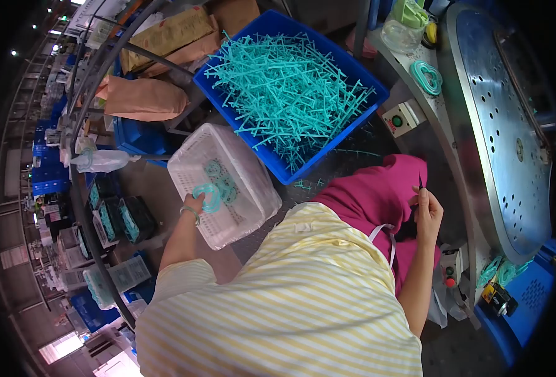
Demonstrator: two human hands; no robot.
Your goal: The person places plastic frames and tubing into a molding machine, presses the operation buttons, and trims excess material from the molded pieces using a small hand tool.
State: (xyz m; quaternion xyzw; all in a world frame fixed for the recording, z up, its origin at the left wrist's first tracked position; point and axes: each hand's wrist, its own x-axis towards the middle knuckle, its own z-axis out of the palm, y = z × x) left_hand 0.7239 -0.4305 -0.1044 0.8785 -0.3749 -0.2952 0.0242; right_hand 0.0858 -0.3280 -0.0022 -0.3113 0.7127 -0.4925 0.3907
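Observation:
My left hand [194,204] grips a coiled teal ring bundle [207,198] over the near side of a white basket [256,188]. More teal coils [226,188] lie on the basket's floor. On the right, my right hand [427,210] is closed around a thin dark pointed tool [421,180], above the magenta cloth [372,191] over my lap. Beyond both hands is a blue bin [378,94] heaped with teal plastic pieces [290,88].
A curved worktable [444,116] with a perforated metal plate [510,144] stands at the right, with a control box [403,119] beside it. Brown sacks [145,98] lie at the upper left. Black crates [136,220] stand on the floor at the left.

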